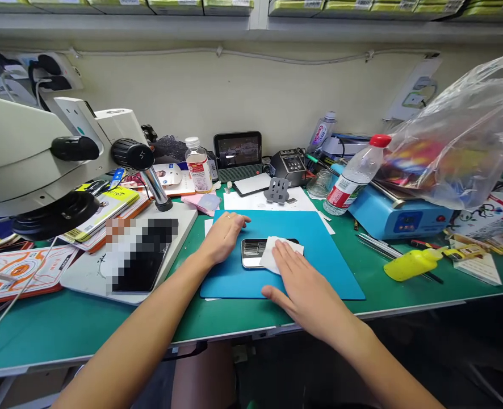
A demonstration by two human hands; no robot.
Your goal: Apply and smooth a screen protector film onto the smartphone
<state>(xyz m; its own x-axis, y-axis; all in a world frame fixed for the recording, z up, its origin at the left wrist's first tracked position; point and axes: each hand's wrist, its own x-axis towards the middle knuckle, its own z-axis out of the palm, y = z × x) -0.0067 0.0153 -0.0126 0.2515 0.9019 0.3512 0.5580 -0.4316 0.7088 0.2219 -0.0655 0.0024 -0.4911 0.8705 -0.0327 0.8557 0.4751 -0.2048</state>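
Note:
A smartphone (251,254) with a dark, shiny face and reflected stripes lies flat on the blue mat (319,284). My right hand (300,278) presses a white wipe (269,258) onto the phone's right part, fingers stretched out flat and thumb held apart. The wipe and fingers hide that side of the phone. To the left of the phone, my left hand (225,236) rests at the mat's edge with fingers loosely curled in. It wears a ring, is apart from the phone, and shows nothing in its grasp.
A microscope (30,159) overhangs the left side, beside another phone (143,261) on a pale board. A yellow squeeze bottle (413,264), tweezers (379,244), a blue device (400,216) and a water bottle (353,179) stand or lie at right. A small screen (238,150) is behind.

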